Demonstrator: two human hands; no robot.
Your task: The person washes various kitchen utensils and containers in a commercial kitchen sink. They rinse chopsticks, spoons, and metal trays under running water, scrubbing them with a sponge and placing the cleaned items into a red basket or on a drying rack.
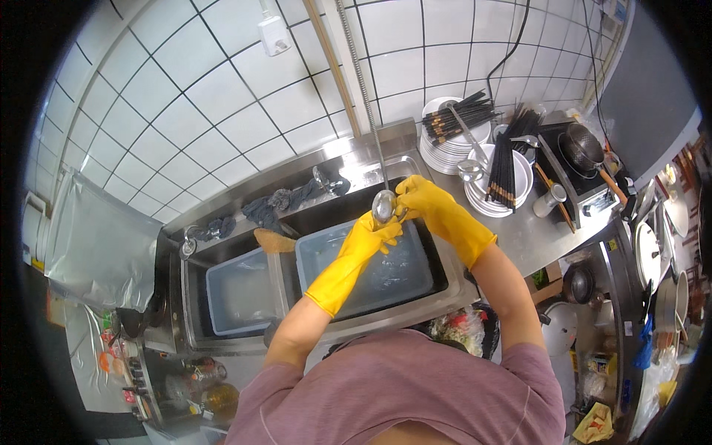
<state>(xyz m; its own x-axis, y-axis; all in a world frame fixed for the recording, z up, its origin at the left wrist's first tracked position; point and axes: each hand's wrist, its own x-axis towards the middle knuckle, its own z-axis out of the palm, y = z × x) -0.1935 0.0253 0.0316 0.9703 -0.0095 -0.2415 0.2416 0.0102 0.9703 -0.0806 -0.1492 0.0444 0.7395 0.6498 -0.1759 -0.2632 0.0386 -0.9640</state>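
Both my hands wear long yellow rubber gloves and meet above the right sink basin. A shiny metal ladle or spoon (384, 206) is between them. My left hand (377, 231) grips it from below and the left. At its right side, the fingers of my right hand (410, 197) close on its narrower part. Beneath them, a blue-grey plastic tub (364, 297) with water stands in the right basin. Another such tub (242, 325) with cloudy water stands in the left basin. An orange-brown cloth or sponge (275, 241) lies on the divider between the basins.
Right of the sink are stacked white plates (439, 157) and bowls (489, 208), with bundles of black chopsticks (503, 167) and ladles on top. Farther right stands a cooker with a saucepan (582, 146). Dark cloths (261, 214) and faucets (189, 245) line the sink's back edge.
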